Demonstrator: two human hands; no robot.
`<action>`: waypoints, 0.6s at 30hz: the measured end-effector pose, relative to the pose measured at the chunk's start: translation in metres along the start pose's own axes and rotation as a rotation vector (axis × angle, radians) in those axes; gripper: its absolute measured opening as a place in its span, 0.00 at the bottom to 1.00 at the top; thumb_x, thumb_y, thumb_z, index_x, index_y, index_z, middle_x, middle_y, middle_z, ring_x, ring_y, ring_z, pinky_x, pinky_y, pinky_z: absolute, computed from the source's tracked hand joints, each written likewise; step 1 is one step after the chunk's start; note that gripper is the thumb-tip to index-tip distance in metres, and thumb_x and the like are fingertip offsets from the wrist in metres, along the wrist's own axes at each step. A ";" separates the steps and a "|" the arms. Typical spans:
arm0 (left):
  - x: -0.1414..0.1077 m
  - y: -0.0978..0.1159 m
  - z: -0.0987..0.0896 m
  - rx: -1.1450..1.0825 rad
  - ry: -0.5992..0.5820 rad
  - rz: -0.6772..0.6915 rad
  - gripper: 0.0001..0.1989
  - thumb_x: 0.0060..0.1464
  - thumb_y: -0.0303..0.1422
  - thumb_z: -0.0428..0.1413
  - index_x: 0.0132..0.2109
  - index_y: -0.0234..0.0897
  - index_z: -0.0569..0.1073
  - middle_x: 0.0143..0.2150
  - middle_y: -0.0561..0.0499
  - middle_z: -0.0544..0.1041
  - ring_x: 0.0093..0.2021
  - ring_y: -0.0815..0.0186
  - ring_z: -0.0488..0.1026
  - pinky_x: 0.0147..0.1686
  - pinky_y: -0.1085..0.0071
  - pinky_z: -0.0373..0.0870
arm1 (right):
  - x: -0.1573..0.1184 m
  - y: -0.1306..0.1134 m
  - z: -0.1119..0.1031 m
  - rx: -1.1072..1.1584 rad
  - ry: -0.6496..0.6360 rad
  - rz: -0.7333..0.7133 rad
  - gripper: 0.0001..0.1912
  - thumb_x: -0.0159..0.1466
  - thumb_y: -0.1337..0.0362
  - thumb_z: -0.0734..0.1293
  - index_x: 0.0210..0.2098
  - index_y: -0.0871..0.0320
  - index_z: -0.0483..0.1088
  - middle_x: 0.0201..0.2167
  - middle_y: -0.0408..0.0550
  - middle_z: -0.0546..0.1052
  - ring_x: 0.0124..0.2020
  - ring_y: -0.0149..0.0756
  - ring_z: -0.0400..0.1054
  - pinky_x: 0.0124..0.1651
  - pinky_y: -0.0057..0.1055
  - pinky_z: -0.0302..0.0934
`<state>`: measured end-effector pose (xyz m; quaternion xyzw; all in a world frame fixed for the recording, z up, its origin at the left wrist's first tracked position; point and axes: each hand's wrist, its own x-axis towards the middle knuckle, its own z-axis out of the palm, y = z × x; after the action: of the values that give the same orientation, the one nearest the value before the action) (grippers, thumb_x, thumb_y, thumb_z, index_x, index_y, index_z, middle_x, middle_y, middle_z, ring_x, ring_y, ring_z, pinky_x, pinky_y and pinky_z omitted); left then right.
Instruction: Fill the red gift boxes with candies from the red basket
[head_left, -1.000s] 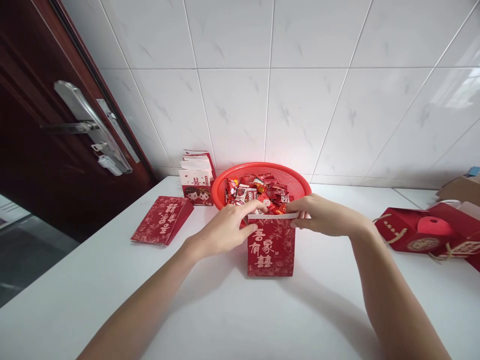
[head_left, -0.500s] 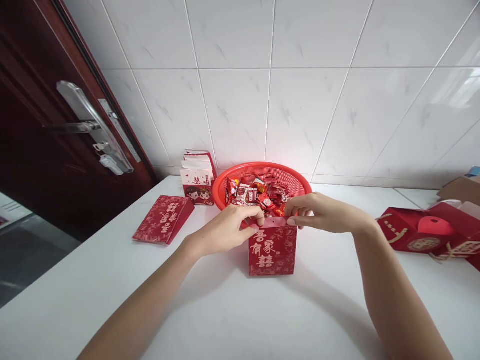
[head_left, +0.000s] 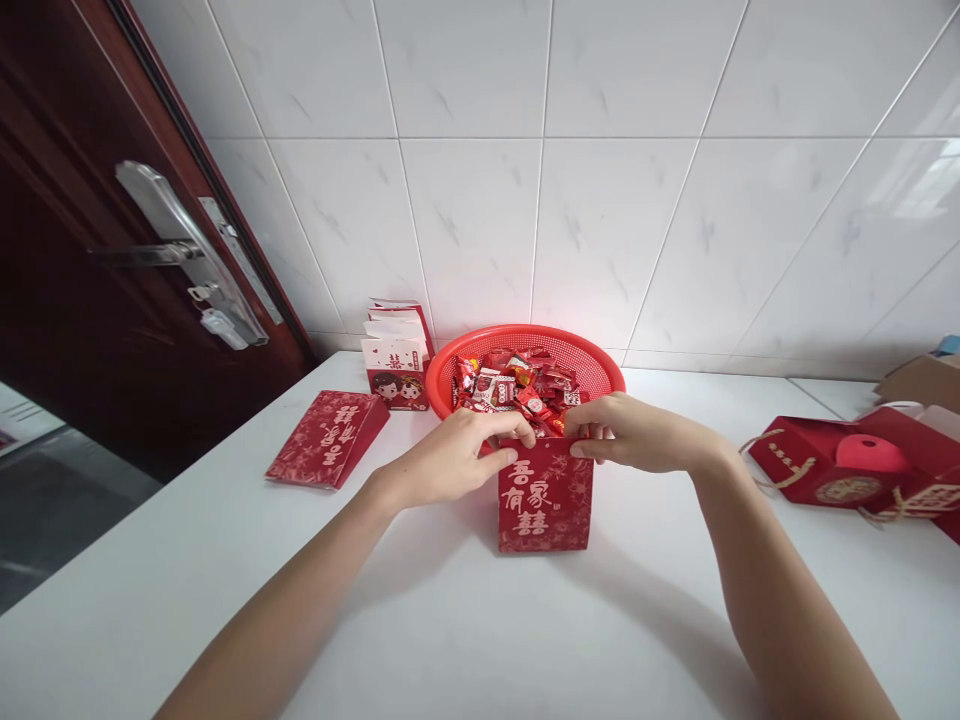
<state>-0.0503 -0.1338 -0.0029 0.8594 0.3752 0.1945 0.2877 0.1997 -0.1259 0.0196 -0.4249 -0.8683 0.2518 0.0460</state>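
Note:
A red paper gift bag [head_left: 545,505] with pale Chinese characters stands upright on the white table, in front of the candy basket. At its top left corner my left hand [head_left: 469,455] pinches the upper edge between thumb and fingers. My right hand [head_left: 626,432] grips the top right corner the same way, thumb on the front face. The bag's back and inside are hidden from me. Just behind it, a red plastic basket [head_left: 592,362] holds many wrapped candies [head_left: 517,385].
A flat red gift bag [head_left: 319,445] lies to the left. Behind it stand several folded white-and-red cartons [head_left: 397,365] against the tiled wall [head_left: 465,220]. Red gift boxes with rope handles [head_left: 832,465] sit at the right, near a brown cardboard box [head_left: 919,380]. A door [head_left: 67,210] is at the left.
The pink strip along the bag's top edge no longer shows; the red front now reaches up to my fingers. My right hand has shifted slightly left and down.

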 end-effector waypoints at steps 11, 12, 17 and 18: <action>-0.001 -0.002 0.002 0.006 0.027 -0.028 0.13 0.63 0.33 0.52 0.53 0.44 0.74 0.58 0.50 0.80 0.59 0.55 0.77 0.59 0.59 0.71 | 0.001 -0.002 0.003 -0.031 -0.008 -0.037 0.14 0.64 0.72 0.60 0.23 0.55 0.55 0.21 0.38 0.62 0.23 0.29 0.52 0.27 0.29 0.48; -0.001 -0.002 0.002 0.006 0.022 -0.035 0.14 0.63 0.34 0.52 0.54 0.44 0.74 0.58 0.49 0.79 0.59 0.55 0.77 0.58 0.60 0.72 | 0.000 -0.002 0.002 -0.034 -0.006 -0.044 0.14 0.64 0.72 0.61 0.23 0.56 0.56 0.21 0.38 0.62 0.23 0.29 0.52 0.27 0.29 0.48; -0.001 -0.004 -0.007 -0.010 -0.072 -0.074 0.26 0.65 0.45 0.53 0.66 0.45 0.67 0.56 0.46 0.81 0.58 0.54 0.77 0.51 0.64 0.75 | -0.019 0.001 -0.014 -0.039 0.103 -0.101 0.10 0.66 0.68 0.62 0.27 0.58 0.68 0.26 0.42 0.72 0.26 0.30 0.61 0.30 0.29 0.54; -0.001 -0.005 -0.009 -0.014 -0.099 -0.079 0.28 0.65 0.47 0.52 0.68 0.45 0.65 0.53 0.47 0.82 0.56 0.54 0.77 0.50 0.64 0.75 | -0.028 0.002 -0.018 -0.026 0.152 -0.091 0.09 0.66 0.66 0.62 0.30 0.58 0.70 0.27 0.43 0.74 0.27 0.31 0.63 0.31 0.29 0.56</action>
<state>-0.0582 -0.1284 0.0013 0.8505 0.3925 0.1430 0.3195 0.2245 -0.1392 0.0377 -0.4035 -0.8839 0.2049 0.1178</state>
